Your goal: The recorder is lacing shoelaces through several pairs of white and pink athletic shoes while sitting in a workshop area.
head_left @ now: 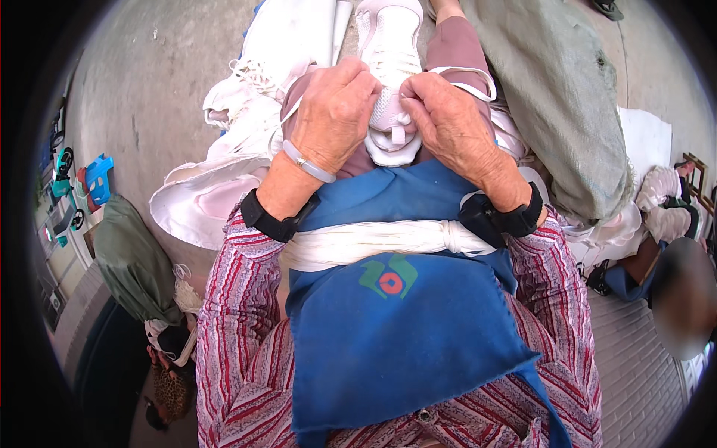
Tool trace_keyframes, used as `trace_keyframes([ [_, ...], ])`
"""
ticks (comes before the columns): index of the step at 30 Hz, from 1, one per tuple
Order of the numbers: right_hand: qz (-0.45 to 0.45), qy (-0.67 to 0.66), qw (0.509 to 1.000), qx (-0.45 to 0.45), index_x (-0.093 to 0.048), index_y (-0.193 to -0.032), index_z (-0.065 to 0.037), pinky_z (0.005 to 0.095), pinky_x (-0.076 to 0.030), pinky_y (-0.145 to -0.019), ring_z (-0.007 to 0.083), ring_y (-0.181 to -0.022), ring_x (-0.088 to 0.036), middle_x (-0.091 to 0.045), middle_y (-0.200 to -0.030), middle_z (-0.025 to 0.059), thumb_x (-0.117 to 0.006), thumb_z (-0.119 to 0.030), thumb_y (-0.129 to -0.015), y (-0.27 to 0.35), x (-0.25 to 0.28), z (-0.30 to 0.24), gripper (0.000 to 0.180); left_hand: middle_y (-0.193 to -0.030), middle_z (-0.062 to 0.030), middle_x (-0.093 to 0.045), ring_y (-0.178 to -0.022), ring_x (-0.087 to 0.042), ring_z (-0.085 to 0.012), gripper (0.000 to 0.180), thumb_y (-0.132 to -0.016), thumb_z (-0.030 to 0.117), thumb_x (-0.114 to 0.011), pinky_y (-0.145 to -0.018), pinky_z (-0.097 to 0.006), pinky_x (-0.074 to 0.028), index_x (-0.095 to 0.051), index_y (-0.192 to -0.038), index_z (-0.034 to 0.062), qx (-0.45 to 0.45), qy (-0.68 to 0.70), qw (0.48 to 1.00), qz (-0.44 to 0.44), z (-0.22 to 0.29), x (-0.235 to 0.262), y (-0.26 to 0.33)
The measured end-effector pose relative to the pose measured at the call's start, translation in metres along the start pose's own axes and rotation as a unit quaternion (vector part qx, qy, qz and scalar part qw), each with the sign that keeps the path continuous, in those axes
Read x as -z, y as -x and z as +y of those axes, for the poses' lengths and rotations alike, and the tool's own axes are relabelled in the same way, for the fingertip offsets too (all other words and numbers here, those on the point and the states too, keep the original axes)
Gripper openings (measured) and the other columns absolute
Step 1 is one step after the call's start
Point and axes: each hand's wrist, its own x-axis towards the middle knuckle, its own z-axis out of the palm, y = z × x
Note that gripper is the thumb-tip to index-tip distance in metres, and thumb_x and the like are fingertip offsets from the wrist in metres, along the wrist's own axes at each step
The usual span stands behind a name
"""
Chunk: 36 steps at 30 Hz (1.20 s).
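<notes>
- Pinching the flat white shoelace, the person's left hand and right hand are both curled closed.
- Between the hands: a white lace-up shoe.
- Nearer the body, a cream strand bundle crosses the blue cloth apron.

The top edge cuts off the white lace-up shoe, the bare left hand's fingertips are hidden, and a person's dark-haired head is blurred.

Wears red-white striped sleeves, black wrist straps, pale left-wrist bangle, blue apron with green-red emblem, mauve trousers.
</notes>
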Motion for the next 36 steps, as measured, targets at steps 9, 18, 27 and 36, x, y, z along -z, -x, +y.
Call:
trace_keyframes([
  [9,-0.012,-0.139,0.985,-0.103,-0.057,-0.095,-0.002,0.0402,-0.049,-0.068,0.0357,-0.078,-0.060,-0.059,-0.082,0.0170,-0.060,-0.007,-0.085,-0.003,-0.002,-0.014,0.012,-0.084,-0.0078,-0.058,-0.078,-0.059,-0.0274,0.017,-0.072,-0.002,-0.067,-0.069,-0.034,-0.045,-0.059,-0.086,0.0038,0.089,0.026,0.996,0.006,0.003,0.000,0.008],
  [18,0.055,0.124,0.990,0.028,-0.056,-0.088,-0.002,0.0451,-0.050,-0.061,0.0358,-0.072,-0.063,-0.062,-0.080,0.0166,-0.061,-0.011,-0.082,-0.014,-0.023,-0.021,0.012,-0.088,-0.0042,-0.063,-0.087,-0.057,-0.0257,0.018,-0.076,0.012,-0.069,-0.079,-0.038,-0.039,-0.063,-0.093,0.0089,0.134,-0.088,0.987,0.000,0.007,0.002,0.014],
  [27,-0.005,0.296,0.955,0.025,-0.056,-0.084,-0.003,0.0424,-0.052,-0.054,0.0319,-0.063,-0.066,-0.064,-0.077,0.0130,-0.060,-0.013,-0.078,-0.026,-0.035,-0.031,0.012,-0.087,-0.0061,-0.060,-0.090,-0.055,-0.0284,0.016,-0.076,0.013,-0.065,-0.078,-0.043,-0.037,-0.059,-0.090,0.0091,0.144,-0.036,0.989,0.003,0.008,0.004,0.018],
  [36,-0.105,0.069,0.992,0.000,-0.055,-0.082,0.001,0.0388,-0.045,-0.057,0.0303,-0.059,-0.057,-0.057,-0.066,0.0187,-0.055,-0.012,-0.087,-0.015,0.018,-0.031,0.014,-0.086,-0.0035,-0.060,-0.084,-0.056,-0.0244,0.017,-0.076,0.009,-0.069,-0.078,-0.036,-0.039,-0.059,-0.090,0.0079,0.119,-0.076,0.990,0.028,0.019,0.017,0.024],
])
